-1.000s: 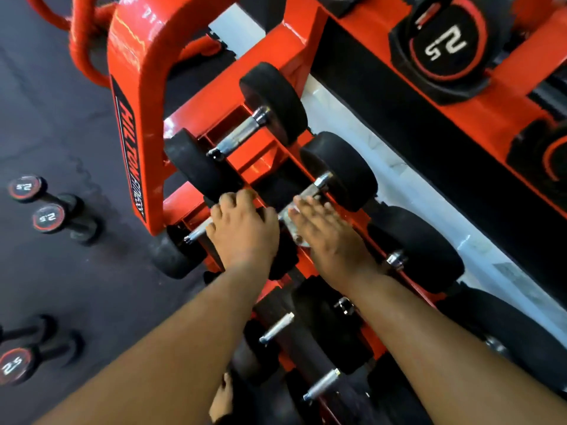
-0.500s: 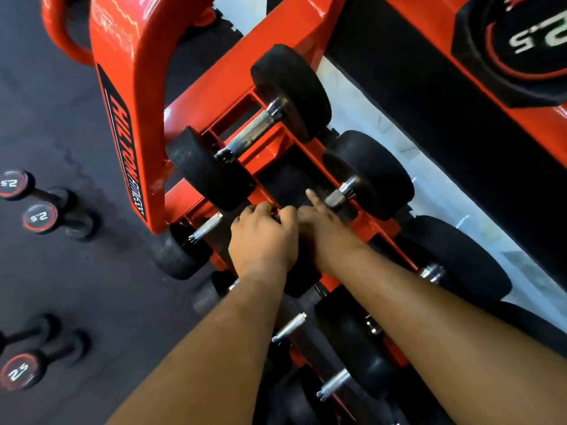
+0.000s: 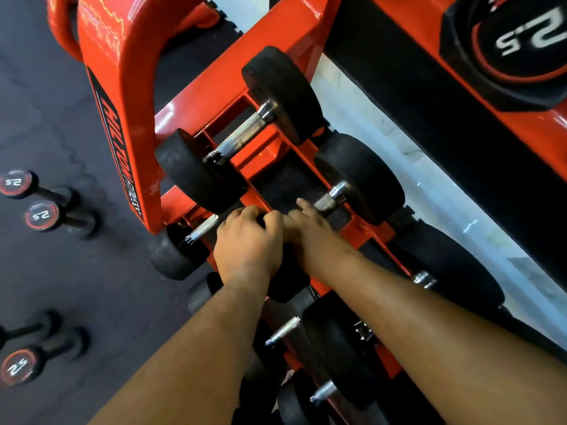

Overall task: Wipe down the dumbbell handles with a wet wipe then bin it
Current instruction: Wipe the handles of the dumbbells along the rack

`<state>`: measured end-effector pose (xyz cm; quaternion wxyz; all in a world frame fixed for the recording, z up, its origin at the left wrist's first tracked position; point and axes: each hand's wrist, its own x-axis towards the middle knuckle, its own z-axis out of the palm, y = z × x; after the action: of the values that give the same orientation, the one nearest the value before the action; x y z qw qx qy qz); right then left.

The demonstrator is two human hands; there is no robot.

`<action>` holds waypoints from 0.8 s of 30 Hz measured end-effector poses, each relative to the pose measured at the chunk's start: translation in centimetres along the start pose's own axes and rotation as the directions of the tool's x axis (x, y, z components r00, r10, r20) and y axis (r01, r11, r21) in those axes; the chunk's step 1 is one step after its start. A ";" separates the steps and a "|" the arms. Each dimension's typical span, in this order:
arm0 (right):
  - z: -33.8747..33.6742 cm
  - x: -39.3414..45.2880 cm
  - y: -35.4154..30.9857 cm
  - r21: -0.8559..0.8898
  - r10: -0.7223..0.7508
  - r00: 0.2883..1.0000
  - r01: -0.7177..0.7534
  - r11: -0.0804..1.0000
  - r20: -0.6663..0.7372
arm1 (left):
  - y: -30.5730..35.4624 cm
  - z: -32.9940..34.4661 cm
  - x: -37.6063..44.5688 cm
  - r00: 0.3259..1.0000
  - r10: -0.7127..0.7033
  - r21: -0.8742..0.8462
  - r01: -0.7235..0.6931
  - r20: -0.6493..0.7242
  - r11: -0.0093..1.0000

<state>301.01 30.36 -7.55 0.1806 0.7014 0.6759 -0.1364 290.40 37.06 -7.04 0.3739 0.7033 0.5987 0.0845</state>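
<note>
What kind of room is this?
Most likely a gym. An orange rack holds black dumbbells, more small dumbbells marked 2.5 lie on the dark floor.

Orange-red rack (image 3: 129, 96), black dumbbell heads (image 3: 282, 93), knurled silver handle (image 3: 242, 138).

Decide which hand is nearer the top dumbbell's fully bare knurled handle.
Left. The left hand lies just below-left of the knurled handle; the right hand sits farther right, on the next dumbbell's handle.

Black dumbbell heads (image 3: 362, 176) crowd the orange rack (image 3: 122, 118); the floor (image 3: 92, 286) beside it lies open.
</note>
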 end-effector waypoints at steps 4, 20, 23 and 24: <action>4.6 -4.4 0.0 -0.193 0.060 0.991 -0.083 0.978 -0.120 | 0.2 -0.2 0.0 1.000 0.003 0.011 -0.003 -0.005 1.000; 6.6 -3.9 -0.1 -0.069 0.138 0.914 -0.177 0.982 -0.383 | 0.5 -0.3 -0.3 0.999 0.013 0.059 -0.010 -0.043 0.998; 5.0 -1.0 -0.6 -0.106 0.111 0.929 -0.158 0.982 -0.354 | 0.7 -0.3 -0.4 0.998 0.014 0.052 -0.011 -0.056 0.999; 4.8 0.0 -0.8 -0.145 0.081 0.947 -0.132 0.980 -0.312 | 0.7 -0.3 -0.4 0.998 0.015 0.053 -0.012 -0.059 0.998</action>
<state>300.46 28.25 -11.89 0.1386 0.7324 0.6655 0.0396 290.66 36.82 -6.29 0.3365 0.7142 0.6069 0.0921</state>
